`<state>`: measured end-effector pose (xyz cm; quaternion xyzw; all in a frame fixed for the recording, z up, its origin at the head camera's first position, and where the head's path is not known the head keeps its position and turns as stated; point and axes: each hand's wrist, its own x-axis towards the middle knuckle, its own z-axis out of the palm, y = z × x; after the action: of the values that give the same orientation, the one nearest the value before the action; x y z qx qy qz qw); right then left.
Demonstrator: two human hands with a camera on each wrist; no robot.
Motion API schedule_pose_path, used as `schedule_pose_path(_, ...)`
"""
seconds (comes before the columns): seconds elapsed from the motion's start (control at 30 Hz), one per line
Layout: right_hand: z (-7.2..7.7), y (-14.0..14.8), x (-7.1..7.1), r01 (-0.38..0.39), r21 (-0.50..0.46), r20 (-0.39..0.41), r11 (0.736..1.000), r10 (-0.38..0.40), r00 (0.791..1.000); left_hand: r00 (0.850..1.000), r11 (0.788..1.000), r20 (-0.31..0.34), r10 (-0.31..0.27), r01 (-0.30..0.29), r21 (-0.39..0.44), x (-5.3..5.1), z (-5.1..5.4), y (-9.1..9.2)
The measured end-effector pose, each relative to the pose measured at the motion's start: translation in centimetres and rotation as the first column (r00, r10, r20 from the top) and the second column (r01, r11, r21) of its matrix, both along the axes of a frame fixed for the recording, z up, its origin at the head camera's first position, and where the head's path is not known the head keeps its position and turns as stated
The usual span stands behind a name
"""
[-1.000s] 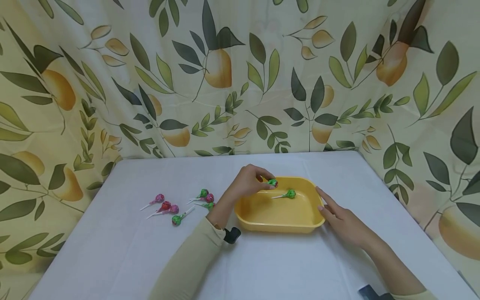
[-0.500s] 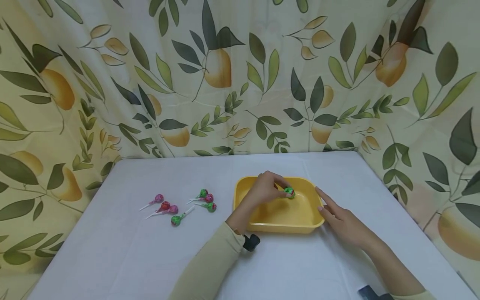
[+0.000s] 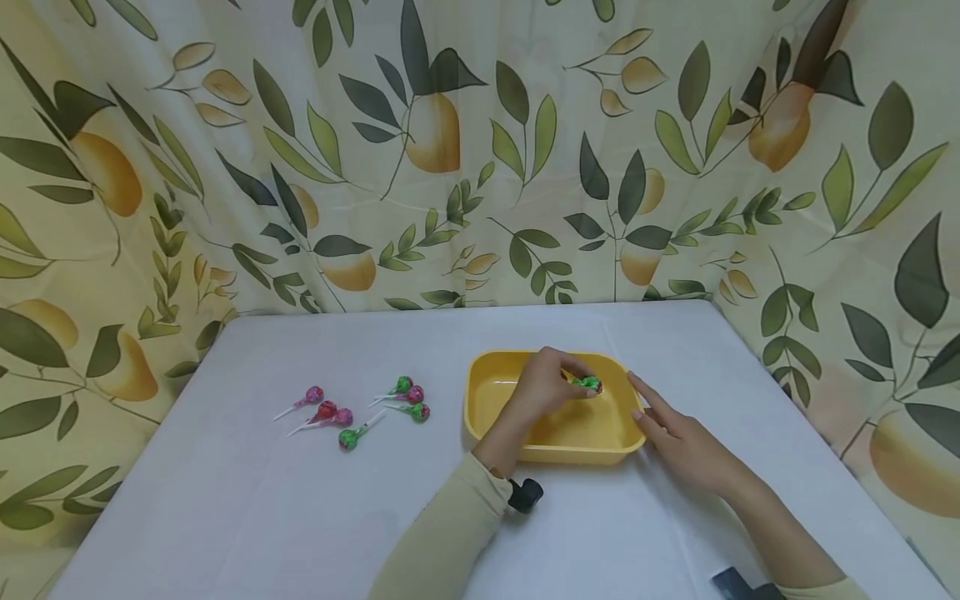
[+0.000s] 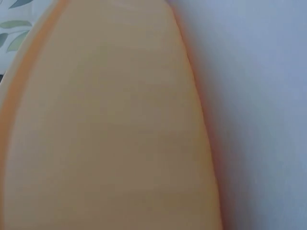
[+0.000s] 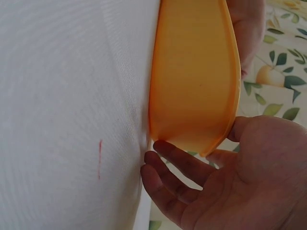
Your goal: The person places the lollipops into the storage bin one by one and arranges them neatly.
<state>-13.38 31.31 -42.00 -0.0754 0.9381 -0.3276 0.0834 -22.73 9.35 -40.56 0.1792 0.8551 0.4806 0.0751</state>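
Lollipop, one, round head in shiny green wrapper point(image 3: 592, 383): sits low inside the walls of a yellow, round-cornered, plastic-looking tray point(image 3: 577, 455), toward its right end; appears pinched between thumb and fingertips of the left hand point(image 3: 543, 383), a hold that suits so small a head; stick hidden, contact with the tray floor cannot be told. Right hand point(image 3: 678, 437), one: fingers loosely extended, touching the tray's right end at the rim, presumably to steady it. Further lollipops point(image 3: 347, 439), seven, wrapped in purple, red, magenta and green, with pale sticks: lie in two loose clusters left of the tray, probably handy for the left arm. Surface: table under a white cloth point(image 3: 300, 517), bearing a short red mark point(image 5: 100, 160) in the right wrist view. Room: pale curtain-like fabric point(image 3: 525, 33), printed with green leaves and orange fruit, hangs behind and at both sides.
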Motion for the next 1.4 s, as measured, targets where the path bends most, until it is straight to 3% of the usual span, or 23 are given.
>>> schedule_pose_path(0.2, -0.1, -0.3, -0.1, 0.003, -0.002, 0.009, 1.000, -0.003, 1.000, 0.998, 0.998, 0.008, 0.058, -0.058, 0.000, 0.1, -0.6, 0.3)
schedule_pose_path(0.33, 0.1, -0.3, -0.1, 0.011, 0.009, 0.008, 1.000, -0.011, 1.000, 0.996, 0.996, -0.025, 0.085, -0.085, -0.021, -0.2, -1.1, 0.5)
schedule_pose_path(0.9, 0.0, -0.1, -0.4, 0.010, 0.023, 0.012, 1.000, -0.010, 1.000, 0.991, 0.987, -0.118, 0.064, -0.080, -0.140, -0.9, -1.5, 0.8)
schedule_pose_path(1.4, 0.1, -0.2, -0.2, 0.026, 0.030, 0.033, 0.999, -0.027, 0.999, 0.988, 0.954, -0.135, 0.070, -0.106, -0.279, -0.6, -1.6, 0.8)
